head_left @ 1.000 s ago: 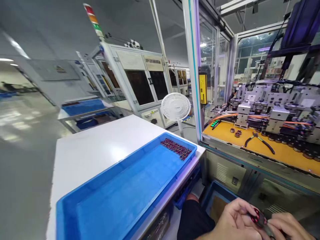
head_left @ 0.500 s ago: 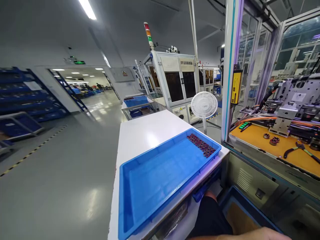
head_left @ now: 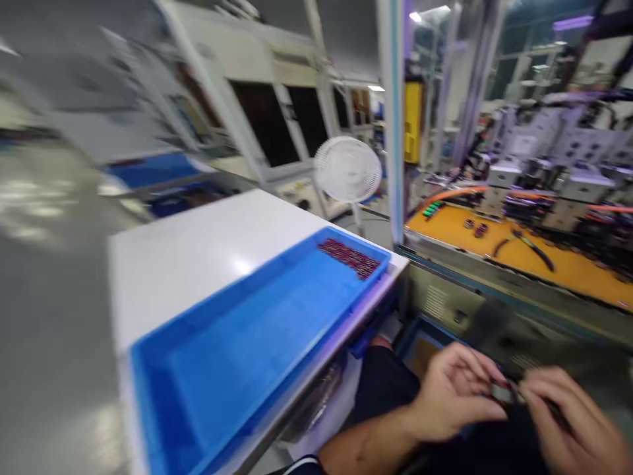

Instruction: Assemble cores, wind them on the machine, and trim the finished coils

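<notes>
A small dark, red-marked part (head_left: 503, 392), too blurred to make out, sits at 4 o'clock in view, pinched between the left hand (head_left: 455, 396) and the right hand (head_left: 568, 415), fingers closed on it. At 9 o'clock from them lies a blue tray (head_left: 232, 293), dark-red rings (head_left: 346, 258) heaped at its far end (10 o'clock); an orange machine deck (head_left: 459, 231) stands at 12 o'clock.

A small silver metal part with dark red markings (head_left: 503, 392), too blurred to show detail, is pinched between the left hand (head_left: 452, 396) and right hand (head_left: 568, 415).
</notes>
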The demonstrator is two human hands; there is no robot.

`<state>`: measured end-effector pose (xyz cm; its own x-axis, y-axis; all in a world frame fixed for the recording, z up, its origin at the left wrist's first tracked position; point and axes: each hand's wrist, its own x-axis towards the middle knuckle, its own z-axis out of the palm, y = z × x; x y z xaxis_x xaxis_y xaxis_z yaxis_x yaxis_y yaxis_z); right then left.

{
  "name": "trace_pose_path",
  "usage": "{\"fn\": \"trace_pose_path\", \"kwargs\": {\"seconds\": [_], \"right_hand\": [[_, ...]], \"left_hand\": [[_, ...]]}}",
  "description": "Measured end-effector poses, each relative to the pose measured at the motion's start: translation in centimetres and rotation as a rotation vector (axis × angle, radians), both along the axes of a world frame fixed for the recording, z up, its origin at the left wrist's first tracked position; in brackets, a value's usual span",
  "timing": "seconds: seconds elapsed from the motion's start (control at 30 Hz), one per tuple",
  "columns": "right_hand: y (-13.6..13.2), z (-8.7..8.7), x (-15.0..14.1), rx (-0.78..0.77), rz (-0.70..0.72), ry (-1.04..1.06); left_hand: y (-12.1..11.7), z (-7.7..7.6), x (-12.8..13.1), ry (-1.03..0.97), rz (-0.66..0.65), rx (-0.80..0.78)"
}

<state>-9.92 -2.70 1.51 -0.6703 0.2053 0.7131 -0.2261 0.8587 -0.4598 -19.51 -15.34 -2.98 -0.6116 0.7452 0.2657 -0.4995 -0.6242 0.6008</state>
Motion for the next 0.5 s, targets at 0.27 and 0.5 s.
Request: {"fn": "trace_pose_path", "kwargs": {"seconds": [0.27,0.5], "right_hand": [[-2.5,1.7,-1.5,-0.287,-0.037,0.024],[-2.9,2.3,-0.6,-0.935,0.177,-0.255]], "left_hand": [[-0.6,1.8,-1.8,0.247,0.121,-0.154],[-0.7,1.0,-1.7,0.297,0.119,-0.163]]}}
